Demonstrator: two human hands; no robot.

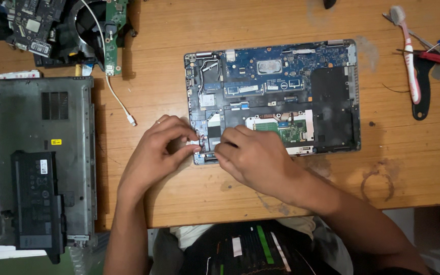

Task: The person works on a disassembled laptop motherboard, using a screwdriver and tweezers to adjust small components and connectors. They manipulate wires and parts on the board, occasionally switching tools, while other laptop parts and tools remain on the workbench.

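Observation:
An opened laptop base (pixel 332 107) lies on the wooden table with its blue circuit board (pixel 281 66) exposed. My left hand (pixel 156 150) rests at the base's near left corner, its fingertips pinched on a small part there. My right hand (pixel 253 158) meets it from the right, fingers curled down on the same corner. What sits between the fingertips is too small and hidden to name.
A grey laptop bottom cover (pixel 42 127) with a black battery (pixel 36 198) on it lies at the left. Loose circuit boards and a fan (pixel 85 23) sit at the top left with a white cable (pixel 120 104). A toothbrush (pixel 409 51), screwdriver and other tools lie at the right.

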